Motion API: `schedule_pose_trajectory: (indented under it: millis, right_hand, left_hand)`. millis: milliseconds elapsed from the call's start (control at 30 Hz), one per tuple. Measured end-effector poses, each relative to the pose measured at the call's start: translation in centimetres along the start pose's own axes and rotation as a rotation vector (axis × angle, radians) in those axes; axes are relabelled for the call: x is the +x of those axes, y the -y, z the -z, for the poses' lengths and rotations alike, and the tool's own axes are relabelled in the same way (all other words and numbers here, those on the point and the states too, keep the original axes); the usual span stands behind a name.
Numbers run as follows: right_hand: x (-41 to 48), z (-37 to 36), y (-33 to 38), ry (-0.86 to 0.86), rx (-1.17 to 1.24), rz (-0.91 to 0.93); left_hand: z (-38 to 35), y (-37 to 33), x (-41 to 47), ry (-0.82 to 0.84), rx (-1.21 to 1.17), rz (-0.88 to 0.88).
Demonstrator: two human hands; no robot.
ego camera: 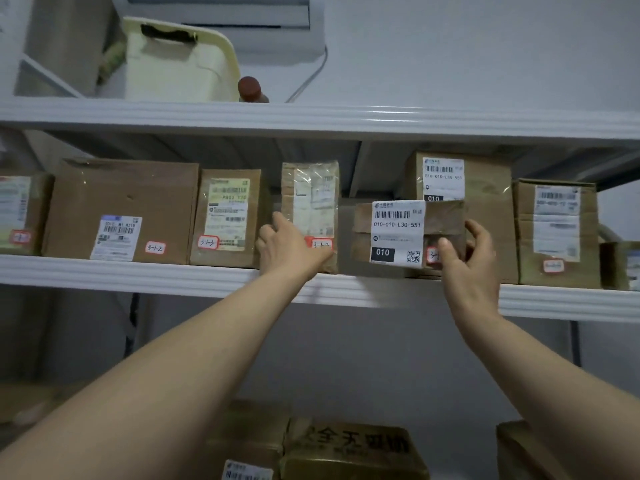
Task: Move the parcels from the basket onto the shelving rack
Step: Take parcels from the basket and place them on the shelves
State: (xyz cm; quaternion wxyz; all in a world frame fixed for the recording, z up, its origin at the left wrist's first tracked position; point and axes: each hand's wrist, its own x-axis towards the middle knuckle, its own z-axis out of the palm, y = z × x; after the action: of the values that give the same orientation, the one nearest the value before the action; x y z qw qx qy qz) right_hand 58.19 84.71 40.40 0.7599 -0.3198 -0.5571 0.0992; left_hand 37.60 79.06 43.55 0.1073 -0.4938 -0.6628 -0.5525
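Near us, at 6 o'clock, we see brown cartons point(353, 452) on a lower level, blurred. Both bare forearms reach up to the middle shelf point(138, 271) of the white shelving rack point(346, 119). Right hand point(471, 268), at 3 o'clock from centre, has its fingers point(476, 230) wrapped round the right end of a small brown parcel point(408, 233) with a white 010 label, thumb on the front face; the parcel sits at the shelf's front edge. Left hand point(291, 247) presses on a tall taped parcel point(311, 209), fingers bent round its left edge; we cannot tell if it's a full grip. At 9 o'clock stand a narrow parcel point(228, 216) and a big box point(121, 209). Behind the small parcel, a larger box point(485, 188); another box point(557, 230) at 3 o'clock. Top shelf, at 11 o'clock: a cream bin point(180, 64) and a red-capped bottle point(251, 90).
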Motion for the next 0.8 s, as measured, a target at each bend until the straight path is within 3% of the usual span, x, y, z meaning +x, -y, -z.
schedule_pose_trajectory:
  millis: [367,800]
  right_hand:
    - [1.6,-2.1,-2.0,0.103,-0.085,0.016]
    - [0.7,-3.4,-0.5,0.198,-0.183,-0.016]
  left_hand:
    - [-4.9,-0.2,0.9,-0.001,0.098,0.087]
    - [-3.9,1.0,1.6,-0.056,0.061,0.08]
